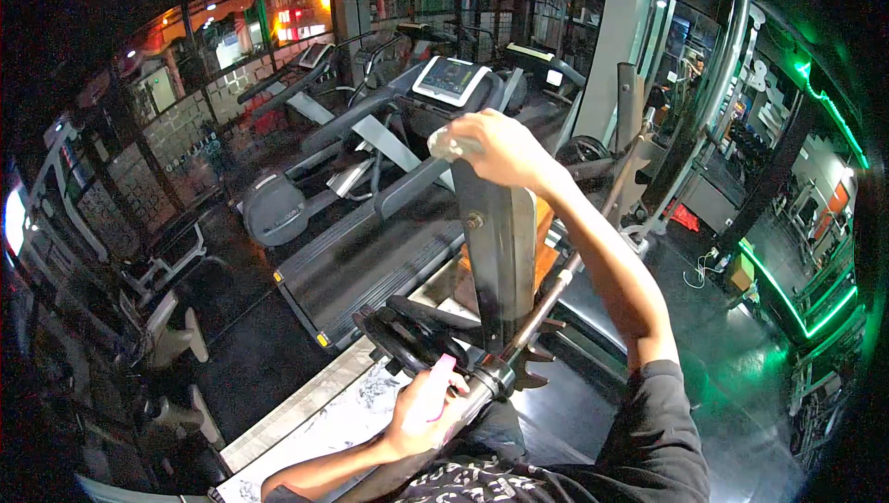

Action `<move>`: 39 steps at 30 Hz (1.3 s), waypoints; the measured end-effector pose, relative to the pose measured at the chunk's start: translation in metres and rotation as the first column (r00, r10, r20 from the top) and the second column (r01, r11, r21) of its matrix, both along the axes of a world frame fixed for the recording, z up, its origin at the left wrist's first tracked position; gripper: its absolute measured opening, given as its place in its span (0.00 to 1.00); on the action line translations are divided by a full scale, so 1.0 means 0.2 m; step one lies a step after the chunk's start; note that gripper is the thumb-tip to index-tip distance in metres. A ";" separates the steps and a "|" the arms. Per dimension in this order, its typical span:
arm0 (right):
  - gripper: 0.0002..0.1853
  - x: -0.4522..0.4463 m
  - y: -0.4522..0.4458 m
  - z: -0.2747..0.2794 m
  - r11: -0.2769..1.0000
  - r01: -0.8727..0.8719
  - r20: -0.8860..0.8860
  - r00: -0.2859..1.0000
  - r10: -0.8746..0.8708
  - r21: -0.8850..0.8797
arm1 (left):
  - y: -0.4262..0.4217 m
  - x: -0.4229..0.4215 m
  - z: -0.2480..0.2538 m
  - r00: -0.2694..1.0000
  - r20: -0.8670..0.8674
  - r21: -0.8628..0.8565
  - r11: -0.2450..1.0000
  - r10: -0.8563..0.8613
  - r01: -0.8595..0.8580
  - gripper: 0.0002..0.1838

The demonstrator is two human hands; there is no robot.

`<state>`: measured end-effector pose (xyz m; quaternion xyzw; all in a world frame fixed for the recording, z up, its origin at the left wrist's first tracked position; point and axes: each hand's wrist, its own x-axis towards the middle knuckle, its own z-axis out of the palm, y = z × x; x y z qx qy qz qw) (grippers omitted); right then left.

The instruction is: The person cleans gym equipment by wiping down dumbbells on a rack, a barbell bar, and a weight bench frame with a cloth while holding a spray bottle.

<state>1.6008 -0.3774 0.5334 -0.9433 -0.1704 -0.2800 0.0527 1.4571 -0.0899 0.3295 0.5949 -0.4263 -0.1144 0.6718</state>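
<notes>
Bunching its fingers around a crumpled whitish wad (449, 145), the right hand (500, 148) is at the top of the dark upright post (497, 267). Lower down, the left hand (421, 413) curls around a pink item (447, 366) beside the black collar (494, 375) on the metal bar (554, 292); I can't see whether its fingertips meet.

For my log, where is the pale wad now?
The pale wad is in the right hand, near the top of the dark post, above the head view's centre.
</notes>
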 end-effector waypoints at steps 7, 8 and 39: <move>0.26 -0.28 0.00 -0.17 0.990 0.012 0.255 0.966 -0.048 0.141 | 0.00 -0.01 0.09 0.997 -0.066 -0.022 0.999 0.032 -0.034 0.25; 0.26 -0.31 -0.01 -0.22 0.989 0.017 0.252 0.966 -0.053 0.146 | 0.00 -0.02 0.11 0.990 -0.138 -0.002 1.000 0.003 -0.004 0.22; 0.33 -0.33 -0.04 -0.46 0.913 -0.030 0.410 0.899 -0.154 0.407 | 0.00 0.04 0.00 0.985 -0.133 -0.045 0.994 -0.107 0.101 0.26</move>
